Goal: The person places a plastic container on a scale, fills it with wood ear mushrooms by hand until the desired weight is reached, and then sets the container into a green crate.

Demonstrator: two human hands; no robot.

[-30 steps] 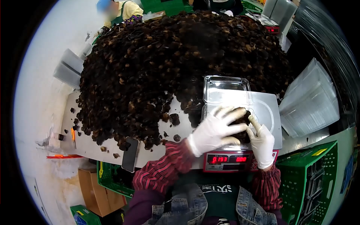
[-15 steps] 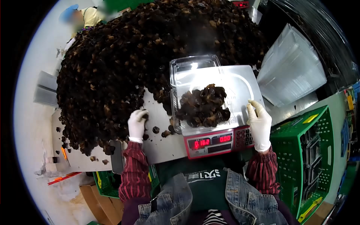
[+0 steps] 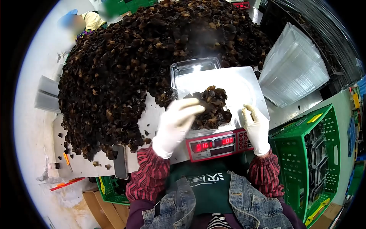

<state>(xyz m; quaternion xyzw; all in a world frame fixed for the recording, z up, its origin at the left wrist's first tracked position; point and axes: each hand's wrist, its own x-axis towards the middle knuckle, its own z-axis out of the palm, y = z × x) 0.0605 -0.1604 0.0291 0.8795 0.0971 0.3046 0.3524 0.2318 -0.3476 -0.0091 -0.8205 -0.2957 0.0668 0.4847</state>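
A clear plastic clamshell box [image 3: 195,73] lies open on the metal plate of a red digital scale [image 3: 212,146], its lid folded back. Dark wood ear mushrooms [image 3: 213,114] are heaped in the box. My left hand [image 3: 176,124], in a white glove, reaches over the box's left side, fingers closed around a dark wood ear piece [image 3: 206,107] just above the heap. On the scale's right side, my gloved right hand [image 3: 256,128] hovers with loosely bent fingers apart, holding nothing. Red digits on the display read 0.161 and 0.00.
A large mound of wood ears [image 3: 114,80] covers the table behind and left. Stacked clear boxes [image 3: 295,66] lean at the right. Below them stands a green crate [image 3: 293,160] with filled boxes. A phone [image 3: 121,162] lies near the front edge. Another person [image 3: 91,21] is at far left.
My left hand has moved right and up, from the edge of the mound to over the box. My right hand has shifted slightly left. The reading went from 0.162 to 0.161.
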